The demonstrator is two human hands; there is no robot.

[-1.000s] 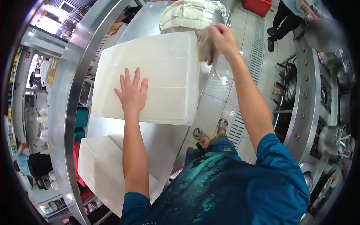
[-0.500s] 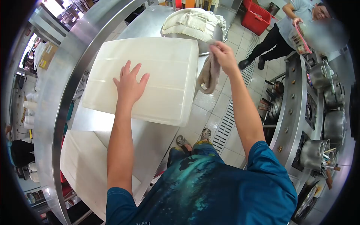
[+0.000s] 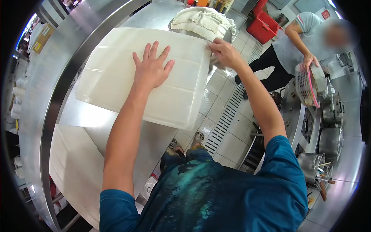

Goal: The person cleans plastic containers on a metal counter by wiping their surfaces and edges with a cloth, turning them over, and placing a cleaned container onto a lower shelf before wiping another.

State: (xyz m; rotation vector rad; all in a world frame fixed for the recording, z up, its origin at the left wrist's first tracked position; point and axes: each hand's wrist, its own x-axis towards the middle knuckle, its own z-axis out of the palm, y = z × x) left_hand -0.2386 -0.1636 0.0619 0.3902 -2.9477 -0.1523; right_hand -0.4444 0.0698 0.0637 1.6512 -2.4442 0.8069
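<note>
A large whitish plastic bin [image 3: 131,96] lies on the steel table [image 3: 101,115], with a flat, ridged face upward. Spread out flat on that face is my left hand [image 3: 152,69], fingers apart. My right hand [image 3: 226,53] is closed at the bin's upper right edge, gripping a grey-brown cloth [image 3: 215,62]. Most of the cloth is hidden behind the hand and the edge. Just beyond stands a metal basin [image 3: 228,35] with pale cloths [image 3: 203,21] heaped over it.
Another white plastic piece [image 3: 73,170] lies at lower left. A steel shelf rail [image 3: 48,135] runs along the left. On the right, a co-worker [image 3: 284,50] holds a pink-rimmed basket [image 3: 305,87] over the stove, beside several pots [image 3: 330,143]. A red crate [image 3: 262,28] stands on the floor.
My left hand has slid up and right across the bin. My right hand has brought the cloth from hanging beside the bin against its edge. The co-worker has leaned over the stove with the basket.
</note>
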